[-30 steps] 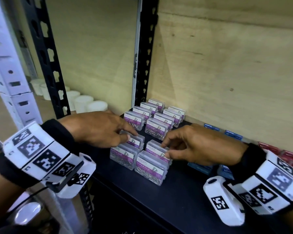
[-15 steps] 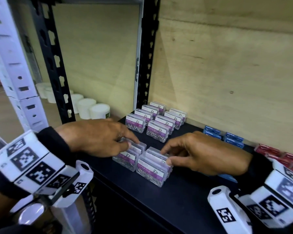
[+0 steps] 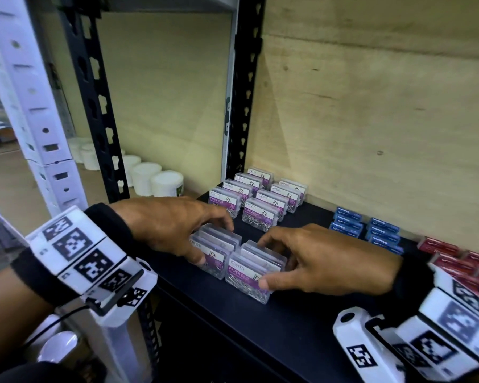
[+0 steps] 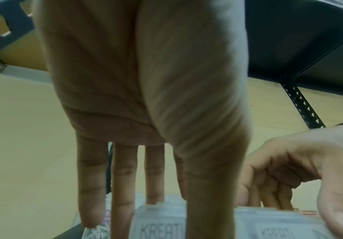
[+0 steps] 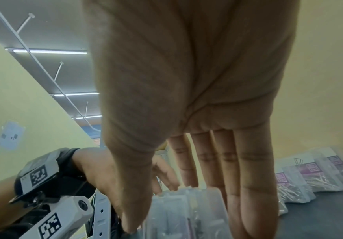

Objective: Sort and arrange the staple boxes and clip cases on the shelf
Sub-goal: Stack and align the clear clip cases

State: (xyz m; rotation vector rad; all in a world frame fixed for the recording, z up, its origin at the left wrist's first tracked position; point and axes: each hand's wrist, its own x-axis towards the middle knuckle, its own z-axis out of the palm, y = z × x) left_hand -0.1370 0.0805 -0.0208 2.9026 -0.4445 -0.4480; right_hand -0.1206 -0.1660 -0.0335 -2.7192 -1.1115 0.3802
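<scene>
At centre frame on the black shelf (image 3: pixel 302 322), two short rows of clip cases sit side by side. The left hand (image 3: pixel 172 225) clamps the left row (image 3: pixel 213 254), the right hand (image 3: pixel 324 261) the right row (image 3: pixel 253 269), thumbs in front, fingers behind (loose stacks). Uneven squeezing could likely buckle a row and tip the cases.

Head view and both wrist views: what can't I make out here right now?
- Red boxes: head view, cut off by the right edge and right hand; count unknown.
- Blue boxes: print too small.
- Front clip cases: partly covered by left hand; wrist views blurred, palms block them.
</scene>
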